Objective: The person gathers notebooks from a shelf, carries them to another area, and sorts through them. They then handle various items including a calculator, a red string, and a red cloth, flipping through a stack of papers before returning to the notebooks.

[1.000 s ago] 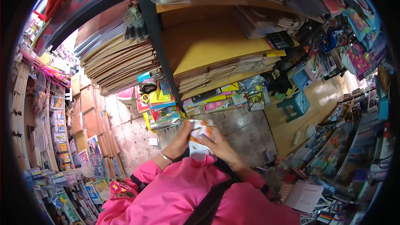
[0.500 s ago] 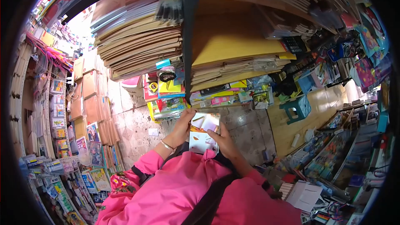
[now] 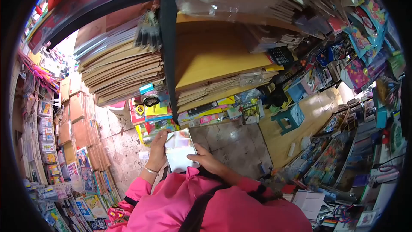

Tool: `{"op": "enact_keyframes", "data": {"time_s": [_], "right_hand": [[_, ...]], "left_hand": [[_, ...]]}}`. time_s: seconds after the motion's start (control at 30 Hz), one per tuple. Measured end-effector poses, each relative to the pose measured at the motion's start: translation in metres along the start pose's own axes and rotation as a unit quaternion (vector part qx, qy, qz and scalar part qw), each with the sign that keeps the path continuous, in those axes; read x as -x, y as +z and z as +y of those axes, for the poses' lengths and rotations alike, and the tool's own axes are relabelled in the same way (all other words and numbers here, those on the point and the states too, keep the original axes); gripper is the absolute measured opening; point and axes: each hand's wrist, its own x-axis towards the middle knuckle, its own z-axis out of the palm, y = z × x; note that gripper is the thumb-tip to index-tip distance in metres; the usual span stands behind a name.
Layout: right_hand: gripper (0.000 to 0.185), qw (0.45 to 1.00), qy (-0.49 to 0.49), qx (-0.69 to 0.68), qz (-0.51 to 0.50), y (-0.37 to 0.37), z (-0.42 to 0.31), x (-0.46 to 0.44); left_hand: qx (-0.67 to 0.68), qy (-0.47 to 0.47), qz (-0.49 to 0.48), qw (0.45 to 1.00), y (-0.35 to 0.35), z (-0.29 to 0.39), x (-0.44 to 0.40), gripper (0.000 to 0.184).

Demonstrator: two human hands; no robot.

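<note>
A small glossy rectangular item with a picture cover point(image 3: 178, 148) is held in front of my pink top. It looks like a booklet or pad, but I cannot tell which; light glares off its surface. My left hand point(image 3: 158, 151) grips its left edge, the fingers mostly behind it. At the opposite edge my right hand point(image 3: 207, 160) holds on, its thumb lying across the lower part of the cover.
Stacked brown envelopes point(image 3: 122, 71) fill a shelf ahead, left of a dark upright post point(image 3: 169, 51). A yellow shelf board point(image 3: 214, 56) is right of it. A teal stool point(image 3: 292, 118) stands on the floor; racks of stationery line both sides.
My view has swung, so the hands and the picture-covered item appear further left and lower. The item is tilted differently, with more glare on it. Both hands still hold it.
</note>
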Motion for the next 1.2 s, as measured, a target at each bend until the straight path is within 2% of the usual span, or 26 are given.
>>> {"op": "enact_keyframes", "data": {"time_s": [0.03,0.1,0.17,0.23,0.3,0.37,0.43,0.5,0.57,0.63,0.67,0.73,0.77,0.83,0.9,0.93,0.97,1.0,1.03,1.07,1.1,1.13,1.2], "right_hand": [[0.04,1.0,-0.004,0.004,-0.001,-0.011,-0.005,-0.006],[0.031,0.999,-0.037,-0.022,0.007,-0.038,-0.019,-0.02],[0.03,0.996,-0.06,-0.031,0.057,-0.071,-0.051,-0.028],[0.03,0.98,-0.1,0.044,0.163,-0.113,-0.094,-0.035],[0.031,0.963,-0.135,0.048,0.23,-0.149,-0.15,-0.045],[0.028,0.936,-0.203,0.14,0.252,-0.2,-0.194,-0.066],[0.024,0.908,-0.254,0.24,0.231,-0.248,-0.234,-0.093],[0.026,0.955,-0.162,0.123,0.216,-0.275,-0.27,-0.115],[0.027,0.953,-0.161,0.148,0.209,-0.327,-0.267,-0.155],[0.031,0.896,-0.155,0.31,0.278,-0.377,-0.257,-0.196],[0.031,0.898,-0.159,0.313,0.266,-0.382,-0.262,-0.203],[0.032,0.819,-0.119,0.461,0.32,-0.388,-0.262,-0.215],[0.032,0.822,-0.118,0.465,0.308,-0.377,-0.263,-0.212],[0.03,0.619,-0.132,0.636,0.441,-0.356,-0.267,-0.201],[0.039,0.653,-0.19,0.622,0.388,-0.358,-0.266,-0.196],[0.038,0.612,-0.251,0.637,0.395,-0.375,-0.251,-0.204],[0.039,0.637,-0.315,0.597,0.372,-0.377,-0.246,-0.206],[0.04,0.602,-0.303,0.601,0.429,-0.338,-0.242,-0.188],[0.043,0.635,-0.285,0.571,0.435,-0.309,-0.239,-0.18],[0.046,0.623,-0.344,0.579,0.397,-0.257,-0.239,-0.157],[0.042,0.609,-0.377,0.57,0.403,-0.232,-0.222,-0.154],[0.038,0.649,-0.357,0.551,0.385,-0.223,-0.199,-0.163],[0.034,0.713,-0.415,0.506,0.251,-0.167,-0.172,-0.161]], "left_hand": [[0.001,0.004,-0.004,1.0,0.001,0.004,-0.004,0.022],[0.086,-0.005,-0.018,0.996,0.007,0.008,-0.013,0.034],[0.076,-0.012,0.048,0.996,0.034,0.013,-0.013,0.045],[0.049,-0.011,0.054,0.997,0.033,0.007,-0.017,0.046],[0.055,-0.02,0.066,0.996,0.031,-0.003,-0.018,0.046],[0.061,-0.029,0.08,0.995,0.025,-0.016,-0.016,0.046],[0.07,-0.057,0.108,0.99,0.018,-0.031,-0.013,0.044],[0.07,-0.05,0.129,0.988,0.02,-0.041,-0.007,0.04],[0.095,-0.045,0.152,0.983,0.017,-0.054,0.001,0.04],[0.113,-0.028,0.164,0.98,0.02,-0.059,0.011,0.042],[0.12,-0.023,0.183,0.975,0.021,-0.061,0.017,0.043],[0.139,-0.009,0.221,0.965,0.017,-0.071,0.028,0.043],[0.145,-0.003,0.23,0.962,0.013,-0.076,0.034,0.043],[0.162,-0.006,0.266,0.95,0.006,-0.084,0.044,0.038],[0.177,0.008,0.275,0.945,0.006,-0.09,0.056,0.036],[0.185,0.02,0.275,0.943,0.005,-0.092,0.061,0.034],[0.187,0.023,0.278,0.942,-0.003,-0.098,0.063,0.031],[0.192,0.02,0.28,0.94,-0.005,-0.1,0.068,0.031],[0.198,0.017,0.28,0.939,-0.008,-0.099,0.071,0.031],[0.203,0.022,0.282,0.937,-0.011,-0.096,0.074,0.03],[0.215,0.05,0.285,0.933,-0.019,-0.094,0.077,0.03],[0.226,0.049,0.275,0.933,-0.027,-0.093,0.08,0.03],[0.234,0.051,0.258,0.936,-0.044,-0.081,0.087,0.03]]}}
